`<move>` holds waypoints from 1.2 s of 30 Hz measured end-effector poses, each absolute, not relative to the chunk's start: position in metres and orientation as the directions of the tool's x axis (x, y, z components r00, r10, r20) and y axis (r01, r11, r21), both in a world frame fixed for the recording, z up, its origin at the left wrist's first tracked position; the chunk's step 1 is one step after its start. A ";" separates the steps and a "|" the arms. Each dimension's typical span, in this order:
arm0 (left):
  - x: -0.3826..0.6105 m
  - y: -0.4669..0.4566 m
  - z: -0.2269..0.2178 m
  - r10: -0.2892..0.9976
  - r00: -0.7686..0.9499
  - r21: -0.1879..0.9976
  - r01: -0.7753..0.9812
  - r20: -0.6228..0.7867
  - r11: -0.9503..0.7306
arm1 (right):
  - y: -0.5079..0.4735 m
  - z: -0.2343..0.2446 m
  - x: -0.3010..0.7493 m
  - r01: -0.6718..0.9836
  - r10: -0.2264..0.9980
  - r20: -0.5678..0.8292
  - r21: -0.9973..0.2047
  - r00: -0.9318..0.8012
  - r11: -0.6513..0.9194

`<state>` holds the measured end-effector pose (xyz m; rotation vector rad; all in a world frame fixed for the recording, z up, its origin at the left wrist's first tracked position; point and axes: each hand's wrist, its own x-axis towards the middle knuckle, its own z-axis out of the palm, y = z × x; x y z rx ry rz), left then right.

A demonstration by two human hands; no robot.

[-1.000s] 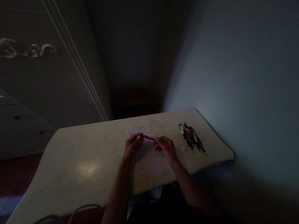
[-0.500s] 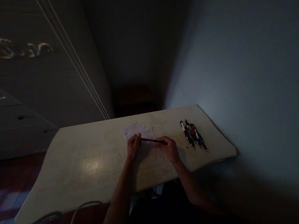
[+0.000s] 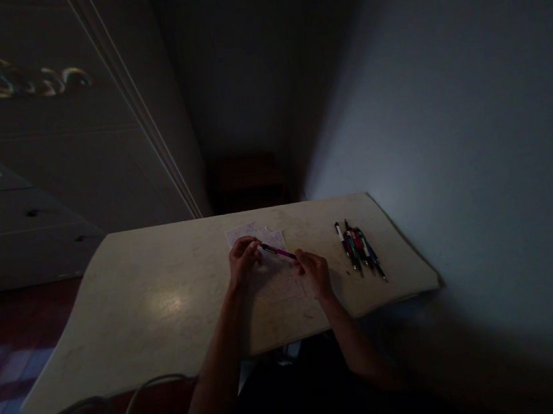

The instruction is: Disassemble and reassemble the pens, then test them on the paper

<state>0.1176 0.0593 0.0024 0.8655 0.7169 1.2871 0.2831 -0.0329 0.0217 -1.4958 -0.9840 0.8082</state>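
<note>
A purple pen [image 3: 279,252] with dark ends spans the gap between my two hands, tilted down toward the right. The fingers of my left hand [image 3: 244,259] are closed in a pinch at its upper left end. At its lower right end, my right hand [image 3: 315,272] grips it between thumb and fingers. Beneath the pen and hands lies a sheet of paper [image 3: 279,288] covered with faint writing, partly hidden by my left hand. A loose bunch of pens [image 3: 359,248] in several colours rests on the table to the right of my right hand.
The pale table [image 3: 129,285] has a worn top. Beyond its left side stands a cabinet [image 3: 116,179] with ornate trim. A bluish wall [image 3: 475,142] borders the right side. A cable [image 3: 151,381] loops along the front left edge, and a dark reddish stool-like object [image 3: 249,173] stands behind the table.
The pen has tilted more, its left end rising with my left hand. My right hand has shifted slightly toward the pen's right tip, baring more of the paper.
</note>
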 end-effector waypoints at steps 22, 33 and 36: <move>0.114 0.062 0.004 0.932 0.361 0.843 -0.498 -0.010 0.202 | -0.035 0.012 0.282 0.171 0.898 0.115 -0.984 0.425 0.045; 0.116 0.059 0.003 0.930 0.365 0.882 -0.426 -0.035 0.200 | -0.042 0.007 0.287 0.192 0.898 0.090 -0.981 0.431 0.006; 0.116 0.058 0.002 0.957 0.291 0.919 -0.377 0.000 0.115 | -0.041 0.008 0.284 0.190 0.887 0.130 -0.980 0.443 0.049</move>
